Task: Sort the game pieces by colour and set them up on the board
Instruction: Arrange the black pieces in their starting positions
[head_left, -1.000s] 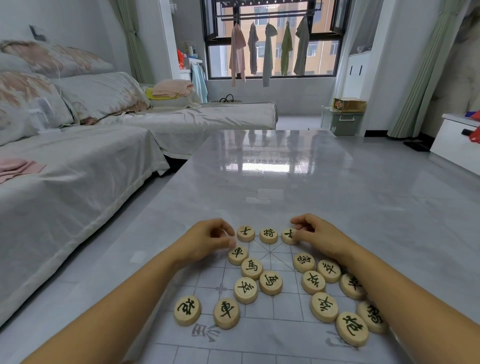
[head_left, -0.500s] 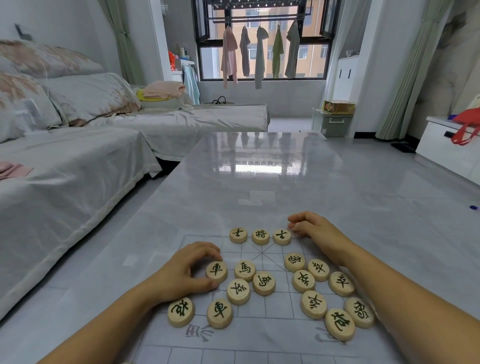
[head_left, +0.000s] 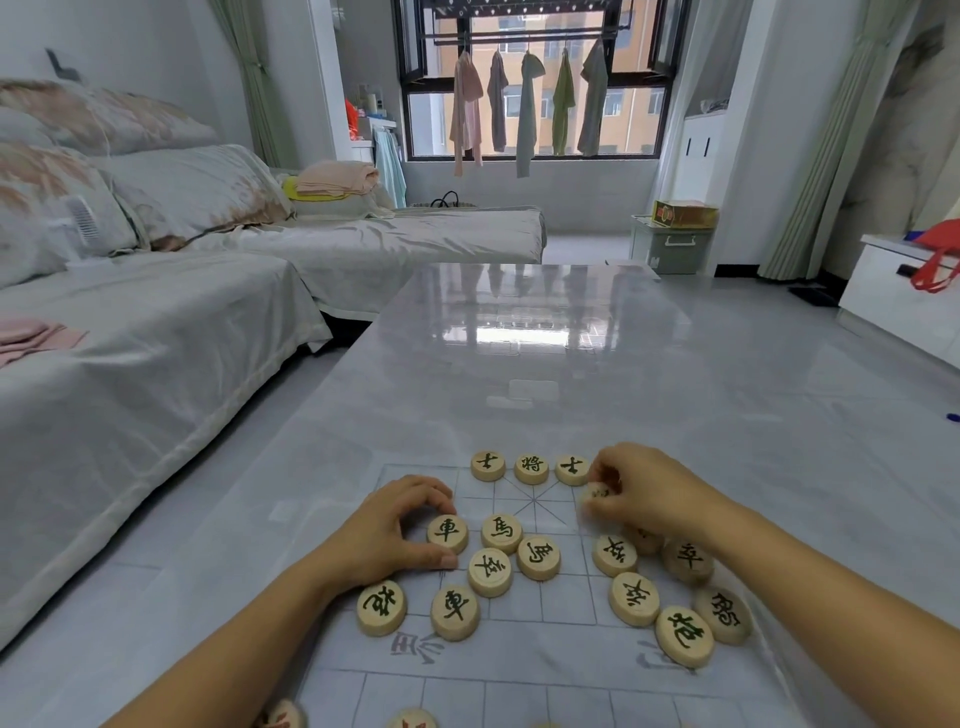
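Green-marked game pieces (head_left: 489, 571) lie flat on the near half of the board (head_left: 550, 649), in two loose clusters, left and right, with bare grid squares between them. The far row (head_left: 531, 468) is three pieces side by side on the board's far line.

Change from half a second ago:
- The right hand (head_left: 649, 493) has drawn its fingertips nearer. It now pinches a blurred piece (head_left: 597, 491), just beside the row's right-hand end.
- The marking on that piece is unreadable, and I cannot tell whether it is clear of the board.
- The piece that headed the right cluster is gone from its place.
- The left hand (head_left: 395, 535) is unchanged. Thumb and forefinger are still curled round the 車 piece (head_left: 448, 532), touching its rim.

Edges:
- The left hand lies across the board's left border line.
- The right wrist lies over the right cluster, above a half-hidden piece (head_left: 644, 540).
- Red-marked pieces (head_left: 413, 719) sit at the bottom edge of view, cut off.

Room: beyond the far row the glossy table (head_left: 519, 364) runs on well away. A sofa (head_left: 156, 364) stands along its left side.
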